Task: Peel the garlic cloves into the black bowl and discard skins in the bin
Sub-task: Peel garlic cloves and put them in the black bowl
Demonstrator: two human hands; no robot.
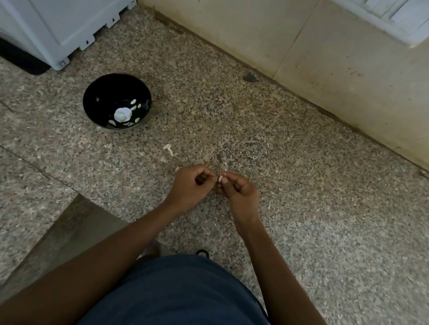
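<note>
Both your left hand point(190, 184) and right hand point(239, 191) are pinching one garlic clove point(220, 178), peeling; black bowl point(117, 101) is holding several cloves already; bin unseen.

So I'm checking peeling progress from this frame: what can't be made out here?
- Garlic clove, head view: mostly hidden by the fingers of the left hand and right hand; how much is peeled is unclear.
- Black bowl: contents too small to count.
- Bin: not in view.
</note>
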